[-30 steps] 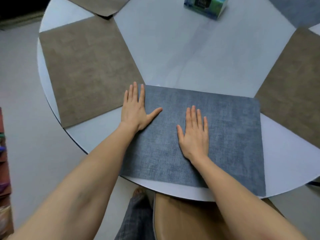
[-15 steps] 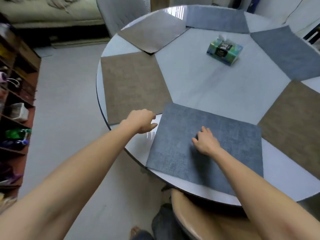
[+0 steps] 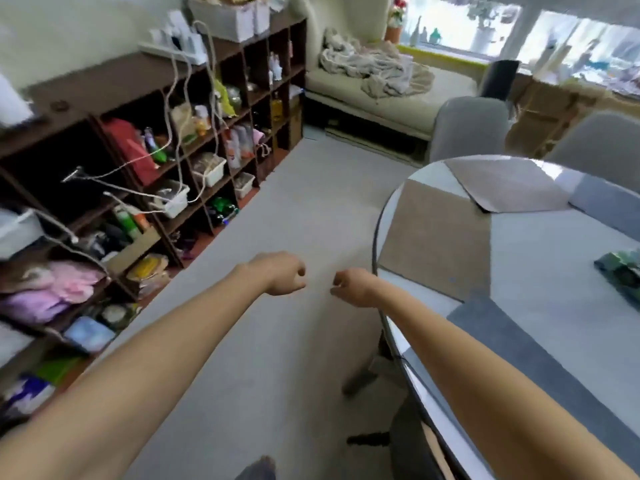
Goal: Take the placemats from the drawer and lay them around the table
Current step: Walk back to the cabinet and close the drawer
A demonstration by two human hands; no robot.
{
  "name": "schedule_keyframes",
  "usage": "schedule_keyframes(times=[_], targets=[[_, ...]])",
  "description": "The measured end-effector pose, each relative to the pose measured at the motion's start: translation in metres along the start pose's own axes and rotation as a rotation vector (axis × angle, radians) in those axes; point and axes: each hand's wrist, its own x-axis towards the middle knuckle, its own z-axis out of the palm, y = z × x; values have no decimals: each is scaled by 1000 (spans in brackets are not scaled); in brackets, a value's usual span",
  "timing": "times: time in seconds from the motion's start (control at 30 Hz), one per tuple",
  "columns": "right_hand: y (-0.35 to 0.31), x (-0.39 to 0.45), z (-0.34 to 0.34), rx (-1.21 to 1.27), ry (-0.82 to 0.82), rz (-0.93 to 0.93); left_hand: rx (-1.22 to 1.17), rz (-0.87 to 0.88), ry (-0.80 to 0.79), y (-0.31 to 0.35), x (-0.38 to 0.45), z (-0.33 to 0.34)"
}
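The round white table (image 3: 540, 258) fills the right side of the view, with placemats lying around its rim. A blue-grey placemat (image 3: 512, 344) lies nearest me, partly under my right forearm. Beside it is a brown placemat (image 3: 436, 240), then a lighter brown placemat (image 3: 505, 188) and a further blue-grey placemat (image 3: 609, 206). My left hand (image 3: 282, 273) and my right hand (image 3: 351, 287) hang over the floor left of the table. Both have loosely curled fingers and hold nothing. No drawer is visible.
A dark brown shelving unit (image 3: 145, 161) packed with goods lines the left wall. Grey floor (image 3: 294, 209) stretches between it and the table. A tissue box (image 3: 623, 271) sits on the table. Grey chairs (image 3: 467, 129) stand behind the table, a daybed (image 3: 381, 88) beyond.
Both hands lifted off the blue-grey placemat and left the table. The view swung left, away from the table toward the floor and shelves.
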Motion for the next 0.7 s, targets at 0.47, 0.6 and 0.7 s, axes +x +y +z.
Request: schedule_keyframes(times=[0.47,0.6,0.7], targets=[[-374,-49,152,-632,-231,-920,-510,-1091,-29,-126,-430,226],[-471,-104,211,-695,-245,-1075,-644,-1286,21,-129,-538,290],[-533,-137,252,-707,-250,-1119,-706,-1377,44,-136,-600,332]])
